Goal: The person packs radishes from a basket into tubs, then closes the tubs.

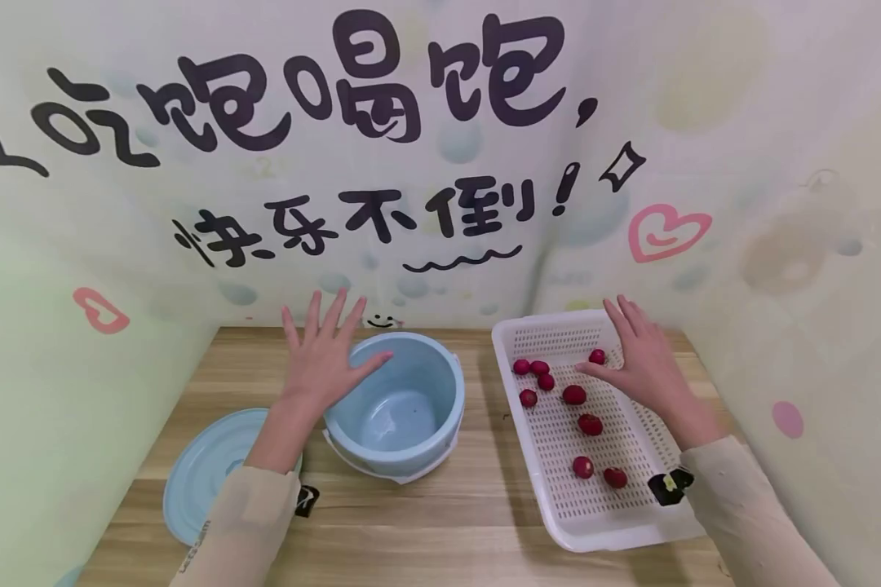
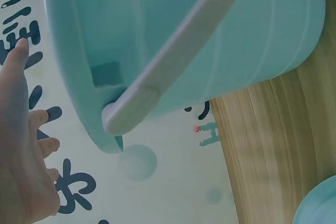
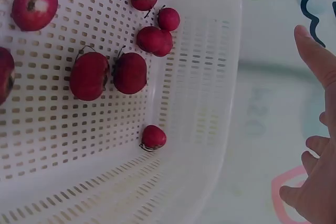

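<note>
My left hand [image 1: 320, 367] is held up with fingers spread, over the left rim of a light blue bucket [image 1: 451, 408]. The bucket looks bare inside, and its pale handle [image 2: 173, 51] hangs down along the side. My right hand [image 1: 649, 363] hovers above the right side of a white perforated basket [image 1: 551, 514], fingers extended and thumb apart. Several red radishes [image 1: 591, 424] lie scattered on the basket floor; in the right wrist view a small radish [image 3: 153, 137] sits near the end wall. Neither hand holds anything.
A light blue round lid [image 1: 198, 465] lies on the wooden table [image 1: 440, 538] left of the bucket, partly behind my left forearm. A printed wall covering [image 1: 411, 285] with black characters rises behind the table and along both sides.
</note>
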Action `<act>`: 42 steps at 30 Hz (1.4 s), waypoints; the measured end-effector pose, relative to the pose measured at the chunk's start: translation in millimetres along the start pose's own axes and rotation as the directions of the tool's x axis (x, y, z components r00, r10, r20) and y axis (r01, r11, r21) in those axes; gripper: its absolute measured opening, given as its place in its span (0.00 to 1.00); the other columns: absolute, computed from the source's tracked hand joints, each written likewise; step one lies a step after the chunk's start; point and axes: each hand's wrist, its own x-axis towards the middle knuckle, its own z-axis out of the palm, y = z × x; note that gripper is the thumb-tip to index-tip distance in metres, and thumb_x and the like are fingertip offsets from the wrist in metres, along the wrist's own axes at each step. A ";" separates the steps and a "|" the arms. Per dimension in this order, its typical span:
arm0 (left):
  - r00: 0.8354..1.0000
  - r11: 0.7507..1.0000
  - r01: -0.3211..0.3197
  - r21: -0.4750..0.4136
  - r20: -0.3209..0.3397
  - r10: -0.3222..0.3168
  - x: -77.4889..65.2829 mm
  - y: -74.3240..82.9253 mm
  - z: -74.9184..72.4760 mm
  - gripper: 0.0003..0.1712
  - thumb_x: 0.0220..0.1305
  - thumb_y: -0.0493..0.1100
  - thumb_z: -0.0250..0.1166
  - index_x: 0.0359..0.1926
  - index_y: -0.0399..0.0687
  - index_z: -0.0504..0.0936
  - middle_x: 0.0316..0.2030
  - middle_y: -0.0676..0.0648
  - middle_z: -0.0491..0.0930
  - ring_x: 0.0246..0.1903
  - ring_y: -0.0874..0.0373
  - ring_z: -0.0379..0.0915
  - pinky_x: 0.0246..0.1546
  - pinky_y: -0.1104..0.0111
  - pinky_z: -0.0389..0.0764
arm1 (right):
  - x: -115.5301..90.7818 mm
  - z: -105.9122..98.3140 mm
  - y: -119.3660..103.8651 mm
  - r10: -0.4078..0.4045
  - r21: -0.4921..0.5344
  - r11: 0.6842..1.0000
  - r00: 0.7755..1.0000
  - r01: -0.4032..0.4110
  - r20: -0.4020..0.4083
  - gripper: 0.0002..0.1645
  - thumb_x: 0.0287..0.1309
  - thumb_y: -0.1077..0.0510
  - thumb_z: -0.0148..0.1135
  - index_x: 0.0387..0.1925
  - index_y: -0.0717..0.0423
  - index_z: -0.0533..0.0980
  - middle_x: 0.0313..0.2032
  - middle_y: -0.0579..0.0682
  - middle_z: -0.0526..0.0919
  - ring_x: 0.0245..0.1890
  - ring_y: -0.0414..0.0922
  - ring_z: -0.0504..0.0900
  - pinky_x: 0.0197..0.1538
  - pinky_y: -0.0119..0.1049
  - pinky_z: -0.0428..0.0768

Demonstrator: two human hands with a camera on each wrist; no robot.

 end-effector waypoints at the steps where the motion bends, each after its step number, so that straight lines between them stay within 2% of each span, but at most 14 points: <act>1: 1.000 1.000 -0.004 0.000 -0.013 0.004 -1.0 -0.1 -0.3 0.55 0.59 0.80 0.50 0.80 0.61 0.47 0.81 0.47 0.41 0.80 0.41 0.26 0.72 0.34 0.21 | -0.7 2.8 2.2 0.006 0.014 1.000 1.000 -0.006 -0.001 0.68 0.47 0.38 0.76 0.79 0.55 0.48 0.77 0.65 0.49 0.76 0.67 0.49 0.69 0.75 0.54; 4: 0.999 1.000 -0.017 0.000 -0.039 0.016 -4.8 -0.2 -0.8 0.54 0.61 0.80 0.49 0.80 0.61 0.48 0.80 0.47 0.45 0.80 0.42 0.30 0.73 0.35 0.22 | -4.7 13.4 9.5 0.032 0.056 0.998 0.999 -0.032 0.004 0.67 0.47 0.39 0.76 0.78 0.56 0.48 0.77 0.65 0.50 0.74 0.69 0.52 0.66 0.76 0.59; 10: 0.997 1.000 -0.027 -0.004 -0.070 0.027 -13.2 -1.9 -1.3 0.52 0.62 0.77 0.50 0.79 0.60 0.49 0.79 0.46 0.49 0.80 0.44 0.36 0.74 0.36 0.27 | -9.5 34.2 19.9 0.070 0.138 0.988 0.997 -0.073 0.030 0.66 0.50 0.37 0.74 0.78 0.58 0.48 0.76 0.68 0.51 0.73 0.70 0.54 0.67 0.74 0.59; 14: 0.993 0.998 -0.046 -0.046 -0.107 0.040 -19.7 -2.7 -1.4 0.50 0.63 0.74 0.53 0.78 0.57 0.54 0.78 0.46 0.53 0.79 0.44 0.42 0.76 0.37 0.32 | -11.9 43.2 23.8 0.100 0.185 0.977 0.994 -0.107 0.044 0.63 0.53 0.39 0.72 0.78 0.60 0.48 0.75 0.70 0.54 0.72 0.70 0.55 0.69 0.73 0.58; 23: 0.976 0.987 -0.076 -0.139 -0.212 0.045 -38.9 -6.0 6.8 0.42 0.63 0.66 0.59 0.74 0.54 0.65 0.73 0.44 0.65 0.76 0.44 0.53 0.78 0.40 0.38 | -17.4 59.6 35.3 0.194 0.281 0.933 0.972 -0.225 0.132 0.61 0.58 0.38 0.68 0.78 0.61 0.46 0.74 0.70 0.56 0.71 0.71 0.58 0.68 0.72 0.61; 29: 0.968 0.983 -0.086 -0.164 -0.245 0.044 -51.8 -6.8 10.7 0.39 0.63 0.62 0.62 0.71 0.52 0.70 0.72 0.44 0.66 0.75 0.43 0.56 0.77 0.39 0.43 | -15.0 65.9 40.9 0.236 0.333 0.896 0.950 -0.294 0.203 0.61 0.60 0.38 0.66 0.79 0.58 0.43 0.74 0.71 0.54 0.73 0.71 0.55 0.68 0.72 0.61; 32: 0.965 0.977 -0.094 -0.193 -0.260 0.041 -56.9 -5.8 14.2 0.38 0.61 0.59 0.64 0.69 0.49 0.71 0.72 0.43 0.67 0.73 0.41 0.59 0.75 0.38 0.48 | -15.7 68.6 45.9 0.243 0.361 0.876 0.940 -0.318 0.238 0.60 0.60 0.37 0.65 0.79 0.58 0.43 0.74 0.70 0.54 0.73 0.71 0.56 0.67 0.72 0.62; 37: 0.954 0.959 -0.108 -0.262 -0.299 0.026 -65.8 -4.1 20.2 0.37 0.60 0.55 0.67 0.68 0.45 0.73 0.70 0.41 0.70 0.71 0.39 0.62 0.75 0.40 0.54 | -16.6 75.2 56.5 0.221 0.421 0.846 0.934 -0.327 0.281 0.53 0.63 0.39 0.63 0.76 0.62 0.51 0.73 0.70 0.58 0.71 0.71 0.60 0.67 0.70 0.65; 42: 0.964 0.939 -0.071 -0.338 -0.265 -0.023 -77.7 -3.2 26.6 0.37 0.60 0.53 0.68 0.68 0.45 0.72 0.70 0.41 0.69 0.72 0.40 0.61 0.75 0.43 0.55 | -17.3 79.5 64.4 0.201 0.440 0.829 0.917 -0.347 0.345 0.48 0.67 0.42 0.60 0.74 0.67 0.55 0.71 0.72 0.62 0.69 0.71 0.64 0.66 0.67 0.69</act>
